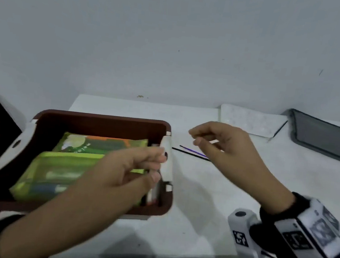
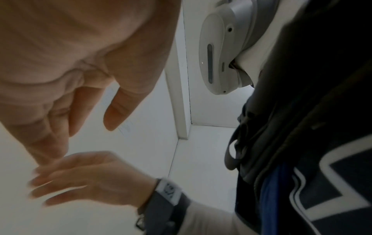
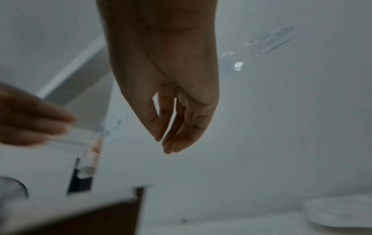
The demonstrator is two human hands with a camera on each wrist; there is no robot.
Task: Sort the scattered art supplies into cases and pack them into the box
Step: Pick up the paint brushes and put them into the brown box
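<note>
A brown box [image 1: 103, 118] with white outer walls stands at the left of the table. It holds a green mesh case [image 1: 57, 172] and a green and orange pouch [image 1: 101, 145] behind it. Small tubes [image 1: 152, 193] stand along its right wall. My left hand [image 1: 158, 167] hovers over that right wall with thumb and forefinger apart; I see nothing held in the left wrist view [image 2: 80, 139]. My right hand [image 1: 193, 137] hangs loosely curled and empty [image 3: 161, 143] above a purple brush [image 1: 194, 151] and a black brush [image 1: 191, 155] lying on the table.
A white palette [image 1: 248, 122] lies at the back right, with a thin dark brush [image 1: 279, 129] at its right edge. An open grey case [image 1: 326, 139] sits at the far right. The wall rises straight behind the table. The palette [image 3: 338, 211] also shows in the right wrist view.
</note>
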